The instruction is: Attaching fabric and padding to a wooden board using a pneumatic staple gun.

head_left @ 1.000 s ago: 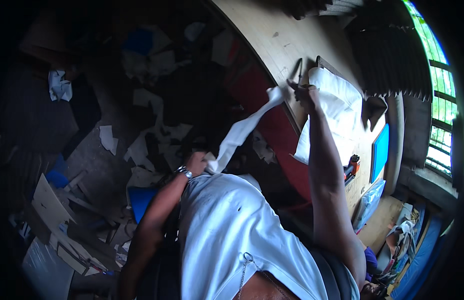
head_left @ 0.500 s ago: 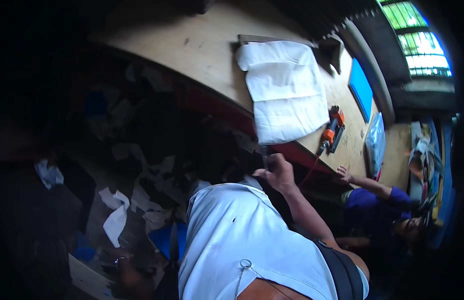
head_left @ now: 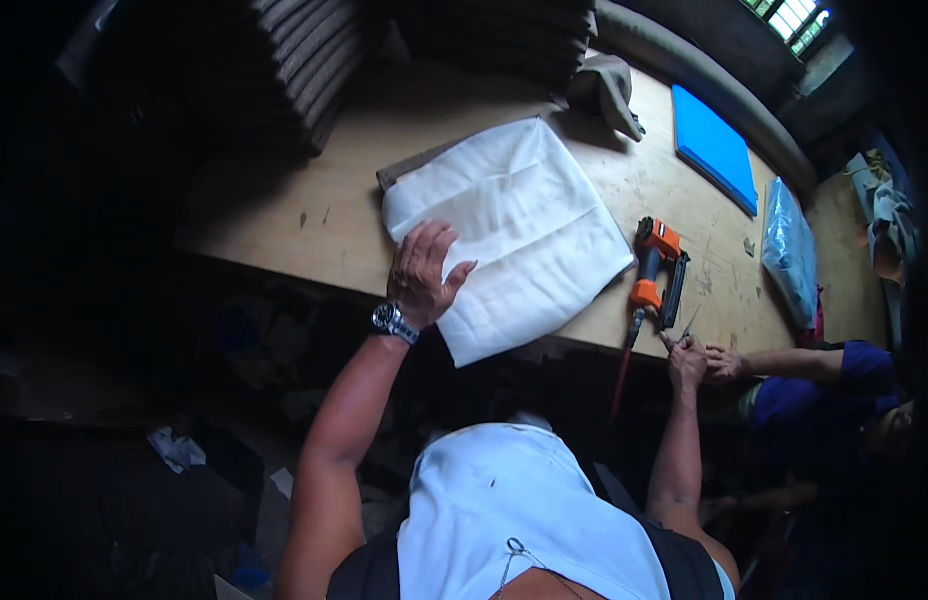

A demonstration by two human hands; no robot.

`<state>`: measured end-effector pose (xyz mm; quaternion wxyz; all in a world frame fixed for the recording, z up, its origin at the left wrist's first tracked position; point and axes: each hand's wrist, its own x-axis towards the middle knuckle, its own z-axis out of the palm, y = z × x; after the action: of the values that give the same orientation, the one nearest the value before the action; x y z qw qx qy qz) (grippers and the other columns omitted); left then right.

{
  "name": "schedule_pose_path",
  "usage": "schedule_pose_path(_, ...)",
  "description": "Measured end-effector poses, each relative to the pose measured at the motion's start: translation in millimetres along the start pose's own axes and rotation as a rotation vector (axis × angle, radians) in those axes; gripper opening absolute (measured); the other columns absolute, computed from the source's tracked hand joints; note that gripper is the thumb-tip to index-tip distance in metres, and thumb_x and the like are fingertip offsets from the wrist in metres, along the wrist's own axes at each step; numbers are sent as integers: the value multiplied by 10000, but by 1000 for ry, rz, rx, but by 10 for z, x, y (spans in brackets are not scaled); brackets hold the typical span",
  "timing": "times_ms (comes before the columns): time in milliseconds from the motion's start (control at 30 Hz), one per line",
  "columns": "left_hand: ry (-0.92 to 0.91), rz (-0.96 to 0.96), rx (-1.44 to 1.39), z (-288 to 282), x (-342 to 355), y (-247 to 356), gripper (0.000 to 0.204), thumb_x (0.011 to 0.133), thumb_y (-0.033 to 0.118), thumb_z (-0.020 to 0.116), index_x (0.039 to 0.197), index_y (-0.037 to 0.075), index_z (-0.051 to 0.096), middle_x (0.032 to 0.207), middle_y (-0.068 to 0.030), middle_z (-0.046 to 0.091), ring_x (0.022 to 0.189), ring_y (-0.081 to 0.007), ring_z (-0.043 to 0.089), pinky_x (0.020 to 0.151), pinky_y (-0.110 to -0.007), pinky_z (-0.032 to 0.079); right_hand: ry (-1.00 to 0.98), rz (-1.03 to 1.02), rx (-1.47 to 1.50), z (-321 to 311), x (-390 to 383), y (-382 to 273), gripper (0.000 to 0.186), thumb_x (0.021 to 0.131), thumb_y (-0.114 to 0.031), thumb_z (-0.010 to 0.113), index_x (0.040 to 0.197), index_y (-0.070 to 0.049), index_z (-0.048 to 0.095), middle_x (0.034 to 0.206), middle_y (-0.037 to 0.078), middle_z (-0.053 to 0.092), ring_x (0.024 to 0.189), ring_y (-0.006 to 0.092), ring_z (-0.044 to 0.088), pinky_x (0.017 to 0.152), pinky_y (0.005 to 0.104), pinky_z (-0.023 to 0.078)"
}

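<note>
Head view: a person leans over a pale plywood counter (head_left: pixel 284 215), the left hand (head_left: pixel 424 272) laid flat, fingers spread, on the near-left corner of a folded white sheet of padded fabric (head_left: pixel 514 235). The fabric lies near the middle of the counter, tilted, with one corner hanging just past the near edge. A steel wristwatch (head_left: pixel 394 320) sits on the left wrist.

The right hand (head_left: pixel 686 358) is at the counter's near edge, its grip pinched together on a pair of slim metal scissors (head_left: pixel 688 325), blades pointing up toward an orange and black pneumatic staple gun (head_left: pixel 656 270). The gun lies on the counter just right of the white fabric, a red hose (head_left: pixel 620 375) dropping from it over the edge.

Another person's hand (head_left: pixel 724 362) in a blue sleeve reaches in from the right, touching or just beside the right hand.

Further back lie a flat blue foam slab (head_left: pixel 714 148), a crumpled grey cloth (head_left: pixel 606 88) and a clear plastic bag (head_left: pixel 789 250). Stacked dark grey foam sheets (head_left: pixel 304 50) stand at the counter's far left.
</note>
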<state>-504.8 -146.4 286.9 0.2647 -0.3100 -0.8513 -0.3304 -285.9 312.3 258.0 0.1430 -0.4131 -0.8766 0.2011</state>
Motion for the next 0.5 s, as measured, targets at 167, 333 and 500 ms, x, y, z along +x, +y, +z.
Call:
schedule_pose_path(167,-222,-263,324,529,764,-1060,608,920,473,591,1353,55,499,1476,-150,447,1386,-371,374,1145,-488,306,-181,13,12,22,766,450,517,707,-376,895,681,-40,502,571,57,540,531,170,483,518,375,429)
schedule_pose_path(333,-420,-556,469,742,818,-1526,656,938,546,515,1394,75,483,1412,-169,512,1337,-366,424,1124,-503,278,-690,-24,-1,-2,1054,599,480,703,-204,920,652,-83,458,567,11,538,529,93,500,466,298,431)
schedule_pose_path(500,-234,-865,660,567,201,-896,568,949,502,533,1327,78,537,1327,-184,555,1253,-373,476,1051,-547,309,-792,78,229,9,1133,673,456,695,-207,915,698,-65,481,566,26,548,530,114,522,495,312,456)
